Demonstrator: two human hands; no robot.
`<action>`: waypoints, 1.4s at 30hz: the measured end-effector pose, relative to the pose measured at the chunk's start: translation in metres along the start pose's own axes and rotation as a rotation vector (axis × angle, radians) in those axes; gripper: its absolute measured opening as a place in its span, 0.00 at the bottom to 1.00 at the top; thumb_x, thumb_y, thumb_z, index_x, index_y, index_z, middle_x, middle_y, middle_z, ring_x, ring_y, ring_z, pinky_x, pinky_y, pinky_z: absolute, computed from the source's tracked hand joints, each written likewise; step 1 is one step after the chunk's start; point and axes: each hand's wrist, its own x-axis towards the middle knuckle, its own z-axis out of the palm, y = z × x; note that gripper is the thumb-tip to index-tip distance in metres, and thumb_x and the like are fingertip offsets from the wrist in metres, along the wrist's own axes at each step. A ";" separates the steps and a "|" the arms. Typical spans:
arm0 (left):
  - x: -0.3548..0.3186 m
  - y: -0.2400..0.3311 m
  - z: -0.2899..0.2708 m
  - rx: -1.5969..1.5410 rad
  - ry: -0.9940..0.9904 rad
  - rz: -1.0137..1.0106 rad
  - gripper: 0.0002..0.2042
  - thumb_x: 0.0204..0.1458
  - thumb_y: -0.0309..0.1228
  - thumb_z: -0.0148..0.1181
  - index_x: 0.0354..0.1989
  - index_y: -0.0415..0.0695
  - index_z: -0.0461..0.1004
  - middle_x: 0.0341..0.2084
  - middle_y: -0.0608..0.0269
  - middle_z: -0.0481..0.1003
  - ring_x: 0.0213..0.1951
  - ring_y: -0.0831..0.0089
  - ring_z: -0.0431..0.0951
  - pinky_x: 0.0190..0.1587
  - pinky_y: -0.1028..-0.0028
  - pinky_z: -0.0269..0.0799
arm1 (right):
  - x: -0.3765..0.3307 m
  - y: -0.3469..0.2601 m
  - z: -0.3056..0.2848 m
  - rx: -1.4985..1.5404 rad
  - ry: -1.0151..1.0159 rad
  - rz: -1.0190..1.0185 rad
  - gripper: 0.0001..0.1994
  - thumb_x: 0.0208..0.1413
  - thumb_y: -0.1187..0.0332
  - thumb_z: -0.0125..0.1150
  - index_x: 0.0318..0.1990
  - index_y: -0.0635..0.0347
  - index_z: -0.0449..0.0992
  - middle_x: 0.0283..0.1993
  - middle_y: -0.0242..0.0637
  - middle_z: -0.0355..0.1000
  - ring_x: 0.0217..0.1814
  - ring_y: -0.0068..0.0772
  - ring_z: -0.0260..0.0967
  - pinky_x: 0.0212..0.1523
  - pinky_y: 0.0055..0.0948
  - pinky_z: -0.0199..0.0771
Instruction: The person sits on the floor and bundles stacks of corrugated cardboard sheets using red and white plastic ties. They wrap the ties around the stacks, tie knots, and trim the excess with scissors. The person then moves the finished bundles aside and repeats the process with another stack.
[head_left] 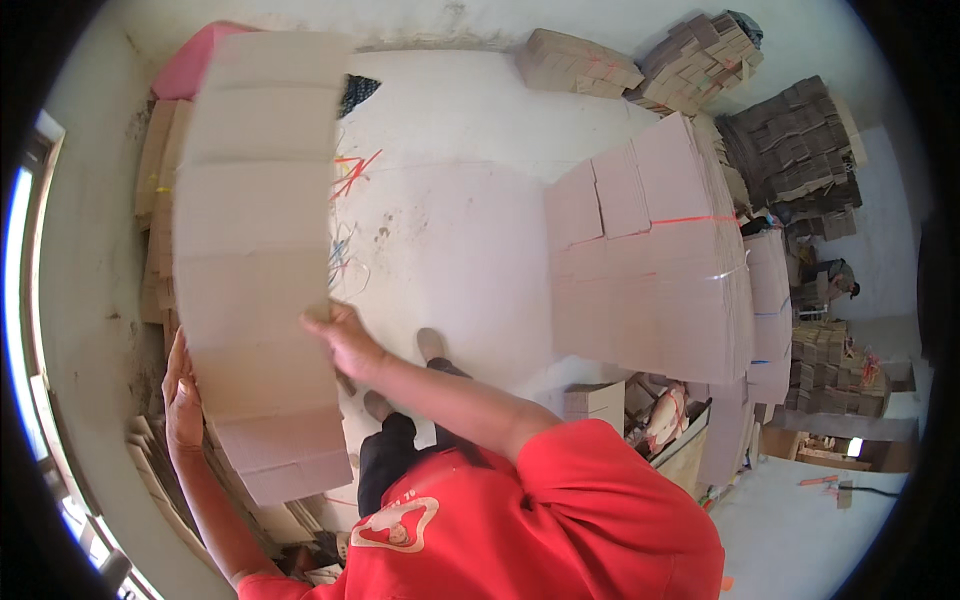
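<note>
Red shirt (600, 500): it was nearest, at the bottom.
Cardboard sheet (260, 220): it was lifted at front left, not yet laid down.
Right hand (345, 340): thumb and fingers pinched the sheet's right edge.
Left hand (184, 405): at its left edge; finger closing I could not tell.

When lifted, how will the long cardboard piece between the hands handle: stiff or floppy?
The cardboard piece likely bends most readily at its cross creases. Its panels look flat, so are probably stiffer. The right hand and left hand sit toward the near end, so the far end may sag.
</note>
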 end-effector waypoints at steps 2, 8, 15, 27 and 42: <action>-0.028 -0.008 -0.020 -0.013 0.062 0.035 0.44 0.43 0.55 0.59 0.62 0.35 0.53 0.57 0.57 0.61 0.57 0.70 0.62 0.59 0.70 0.54 | -0.013 0.054 0.019 -0.057 -0.074 -0.004 0.19 0.53 0.59 0.60 0.47 0.61 0.70 0.42 0.27 0.71 0.44 0.20 0.65 0.48 0.27 0.66; -0.148 -0.020 -0.101 -0.028 0.279 0.043 0.25 0.51 0.31 0.55 0.56 0.32 0.61 0.50 0.58 0.68 0.53 0.71 0.66 0.58 0.73 0.56 | -0.060 0.127 0.095 -0.078 -0.220 0.156 0.30 0.55 0.56 0.58 0.60 0.62 0.57 0.55 0.33 0.63 0.58 0.24 0.55 0.60 0.30 0.53; -0.339 -0.016 -0.131 -0.046 0.840 -0.012 0.22 0.47 0.29 0.59 0.51 0.35 0.67 0.46 0.64 0.72 0.48 0.76 0.70 0.53 0.77 0.61 | -0.100 0.184 0.175 -0.074 -0.588 0.646 0.26 0.56 0.63 0.56 0.59 0.62 0.58 0.41 0.29 0.69 0.42 0.14 0.65 0.43 0.15 0.66; -0.565 -0.053 -0.052 -0.125 1.145 -0.433 0.20 0.42 0.28 0.62 0.46 0.36 0.73 0.40 0.67 0.76 0.43 0.78 0.73 0.49 0.78 0.63 | -0.194 0.292 0.172 -0.581 -1.025 1.213 0.15 0.44 0.63 0.64 0.38 0.63 0.73 0.27 0.33 0.71 0.21 0.21 0.67 0.13 0.19 0.62; -0.475 -0.382 -0.249 -0.031 0.731 -0.673 0.19 0.42 0.18 0.56 0.47 0.35 0.72 0.38 0.65 0.76 0.43 0.74 0.72 0.49 0.74 0.65 | -0.121 0.510 0.032 -0.531 0.050 1.322 0.13 0.55 0.68 0.55 0.39 0.71 0.63 0.27 0.45 0.70 0.22 0.44 0.74 0.19 0.35 0.79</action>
